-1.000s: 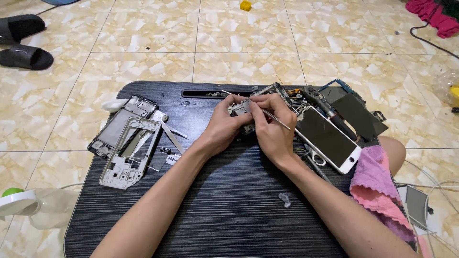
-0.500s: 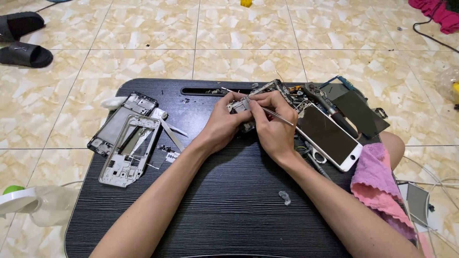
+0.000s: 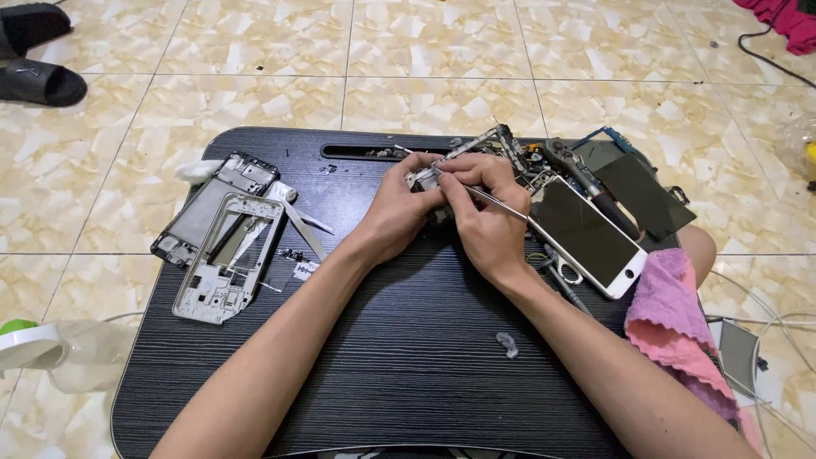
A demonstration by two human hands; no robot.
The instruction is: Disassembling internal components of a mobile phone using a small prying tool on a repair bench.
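beige floor tiles run all around a low black worktop (image 3: 382,374), and from my remote seat everything i care about sits at its far middle. my left hand (image 3: 399,208) is curled shut around a small metal phone part (image 3: 422,178), pinning it just off the surface. my right hand (image 3: 484,212) touches it from the right, fingers pinched on thin metal tweezers (image 3: 501,202) whose tip meets the part right at my left fingertips.

i judge the teardown well advanced. to the left of my left hand, well apart, lie a bare silver mid-frame (image 3: 225,263) on top of a dark phone body (image 3: 208,208). just right of my right hand lies a white-edged phone screen (image 3: 586,234), with a heap of loose boards and shields (image 3: 544,157) behind it and a pink cloth (image 3: 676,319) nearer me. a few tiny bits lie loose near the frame.

what seems left is the fine work on this one part; i cannot tell whether something is being lifted off or seated. nothing here looks put back together yet.
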